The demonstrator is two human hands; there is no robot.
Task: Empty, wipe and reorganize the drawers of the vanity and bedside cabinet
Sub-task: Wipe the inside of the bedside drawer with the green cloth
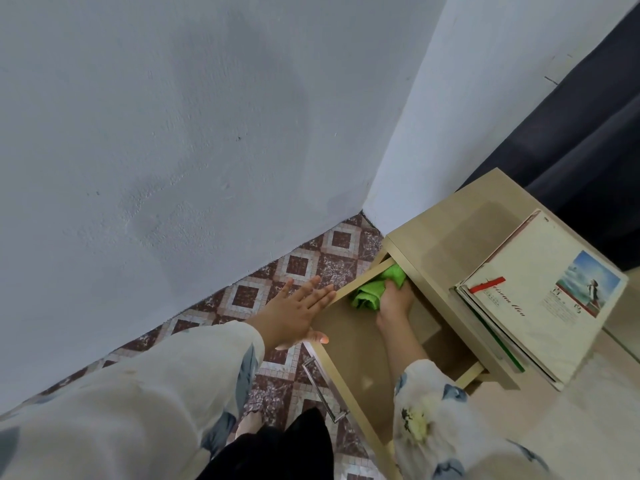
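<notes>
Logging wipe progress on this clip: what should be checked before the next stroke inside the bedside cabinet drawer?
1. The drawer is pulled out: ok.
2. It is emptied: ok where visible; its back is hidden under the cabinet top.
3. The right hand grips the green cloth: ok.
4. The left hand steadies the drawer's side: ok.
5. The magazines sit secure on the cabinet top: cannot tell.

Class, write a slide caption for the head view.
The right hand grips a green cloth inside the open bedside drawer; left hand rests flat on its side wall.
</notes>
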